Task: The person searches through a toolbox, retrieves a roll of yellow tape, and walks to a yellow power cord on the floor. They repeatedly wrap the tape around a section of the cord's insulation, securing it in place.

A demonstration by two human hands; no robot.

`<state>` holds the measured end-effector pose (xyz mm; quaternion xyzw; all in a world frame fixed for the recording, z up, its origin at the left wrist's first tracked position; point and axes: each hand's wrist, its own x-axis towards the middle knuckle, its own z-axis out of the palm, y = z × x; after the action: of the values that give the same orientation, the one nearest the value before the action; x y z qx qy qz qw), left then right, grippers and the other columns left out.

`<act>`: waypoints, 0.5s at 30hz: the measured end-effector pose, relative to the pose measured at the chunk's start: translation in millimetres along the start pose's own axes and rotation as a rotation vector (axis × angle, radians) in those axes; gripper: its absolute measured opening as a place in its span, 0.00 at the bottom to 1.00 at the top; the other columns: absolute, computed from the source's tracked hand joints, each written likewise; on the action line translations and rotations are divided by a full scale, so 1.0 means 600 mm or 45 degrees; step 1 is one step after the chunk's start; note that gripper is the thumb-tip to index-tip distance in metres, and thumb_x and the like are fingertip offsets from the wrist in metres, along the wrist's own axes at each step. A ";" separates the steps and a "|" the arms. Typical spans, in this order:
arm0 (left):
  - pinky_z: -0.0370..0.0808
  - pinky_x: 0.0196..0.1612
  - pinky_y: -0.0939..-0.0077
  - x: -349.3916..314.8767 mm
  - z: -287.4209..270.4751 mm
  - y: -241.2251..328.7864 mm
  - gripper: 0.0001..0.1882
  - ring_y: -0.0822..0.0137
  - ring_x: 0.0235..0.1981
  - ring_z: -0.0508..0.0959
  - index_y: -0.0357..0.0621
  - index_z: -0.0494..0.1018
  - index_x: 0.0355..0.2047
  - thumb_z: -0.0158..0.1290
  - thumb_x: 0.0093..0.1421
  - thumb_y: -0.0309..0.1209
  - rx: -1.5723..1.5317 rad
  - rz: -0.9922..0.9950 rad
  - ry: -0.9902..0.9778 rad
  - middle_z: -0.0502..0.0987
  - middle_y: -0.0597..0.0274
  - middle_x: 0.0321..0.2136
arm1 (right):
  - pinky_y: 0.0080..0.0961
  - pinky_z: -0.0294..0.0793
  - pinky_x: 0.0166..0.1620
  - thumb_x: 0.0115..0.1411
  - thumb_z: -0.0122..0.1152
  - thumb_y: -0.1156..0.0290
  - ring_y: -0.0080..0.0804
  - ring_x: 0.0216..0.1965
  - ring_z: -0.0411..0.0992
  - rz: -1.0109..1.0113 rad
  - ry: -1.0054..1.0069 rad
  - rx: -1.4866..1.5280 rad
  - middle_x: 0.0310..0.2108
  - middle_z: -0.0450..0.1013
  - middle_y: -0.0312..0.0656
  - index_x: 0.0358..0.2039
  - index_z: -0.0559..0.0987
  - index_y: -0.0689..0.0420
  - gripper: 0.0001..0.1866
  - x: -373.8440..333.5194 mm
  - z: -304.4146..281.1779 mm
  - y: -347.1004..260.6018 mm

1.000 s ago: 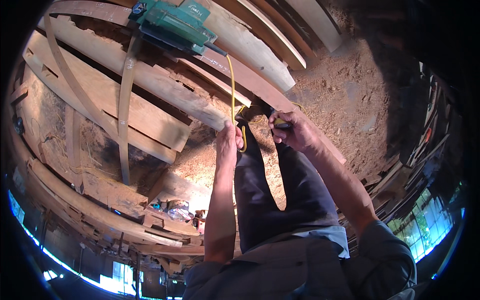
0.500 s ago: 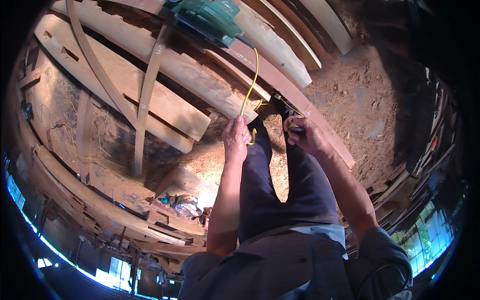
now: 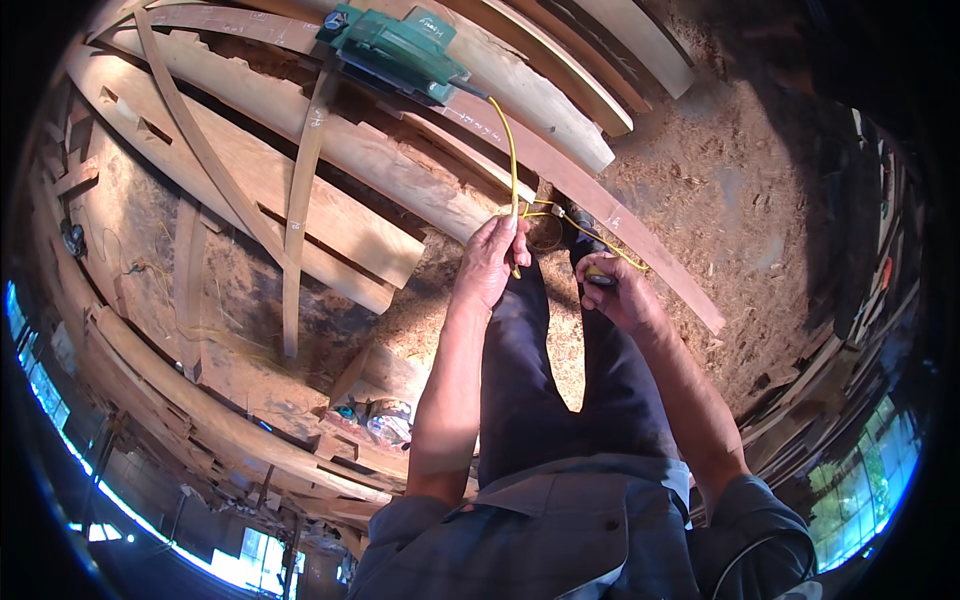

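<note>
My left hand (image 3: 488, 262) is closed around a yellow cord (image 3: 513, 150) that runs up to a green power tool (image 3: 400, 50). A short piece of the cord hangs below the fingers. My right hand (image 3: 622, 290) is closed on a small dark and yellow object (image 3: 601, 277), mostly hidden by the fingers, so its kind is unclear. Another stretch of yellow cord passes just beyond the right hand and bends near a plank. The green tool rests on a long reddish-brown curved plank (image 3: 600, 205) with chalk marks.
Thick pale timbers (image 3: 340, 210) with cut slots lie at the left, crossed by thin curved strips (image 3: 302, 190). More boards (image 3: 655, 50) lie at the far side. Wood shavings cover the ground (image 3: 720, 200). Beside my left forearm sit some small items in plastic (image 3: 390, 422).
My left hand has moved slightly right and up along the cord, and less cord hangs below it. The stretch of cord near my right hand now reaches further right. The view has shifted slightly.
</note>
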<state>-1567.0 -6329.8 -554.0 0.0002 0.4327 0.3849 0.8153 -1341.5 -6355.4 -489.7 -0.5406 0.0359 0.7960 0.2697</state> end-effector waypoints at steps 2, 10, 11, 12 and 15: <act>0.72 0.31 0.77 0.001 0.031 0.009 0.19 0.71 0.22 0.71 0.41 0.72 0.50 0.51 0.69 0.43 0.207 -0.020 0.039 0.73 0.64 0.27 | 0.22 0.70 0.34 0.65 0.49 0.65 0.23 0.27 0.66 -0.011 0.028 0.018 0.35 0.71 0.40 0.39 0.76 0.61 0.13 -0.005 -0.024 0.002; 0.66 0.14 0.77 0.111 0.021 -0.056 0.21 0.76 0.14 0.64 0.44 0.70 0.31 0.48 0.69 0.50 0.545 0.134 0.517 0.66 0.69 0.18 | 0.25 0.71 0.34 0.65 0.52 0.65 0.25 0.27 0.66 -0.021 -0.020 0.006 0.36 0.72 0.41 0.41 0.76 0.63 0.14 -0.026 -0.147 0.001; 0.64 0.13 0.77 0.121 0.027 -0.063 0.21 0.77 0.13 0.63 0.45 0.68 0.29 0.48 0.69 0.49 0.386 0.181 0.522 0.65 0.70 0.17 | 0.25 0.71 0.33 0.65 0.52 0.65 0.24 0.26 0.66 -0.018 -0.015 -0.029 0.35 0.72 0.42 0.42 0.76 0.63 0.14 -0.028 -0.155 -0.010; 0.65 0.16 0.76 0.121 0.020 -0.072 0.21 0.75 0.15 0.65 0.44 0.69 0.30 0.49 0.68 0.50 0.312 0.163 0.487 0.65 0.70 0.17 | 0.25 0.72 0.33 0.65 0.52 0.66 0.24 0.26 0.66 0.011 -0.010 -0.021 0.35 0.72 0.41 0.41 0.77 0.63 0.14 -0.033 -0.163 -0.018; 0.70 0.24 0.72 0.101 0.032 -0.086 0.22 0.71 0.18 0.69 0.43 0.71 0.32 0.50 0.68 0.51 -0.158 0.038 0.297 0.69 0.67 0.19 | 0.25 0.72 0.32 0.64 0.52 0.66 0.23 0.25 0.66 0.061 -0.025 0.046 0.34 0.73 0.41 0.41 0.77 0.64 0.14 -0.051 -0.168 -0.055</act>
<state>-1501.0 -6321.5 -602.1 -0.0888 0.4999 0.4204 0.7520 -1233.1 -6374.4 -496.3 -0.5267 0.0607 0.8069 0.2605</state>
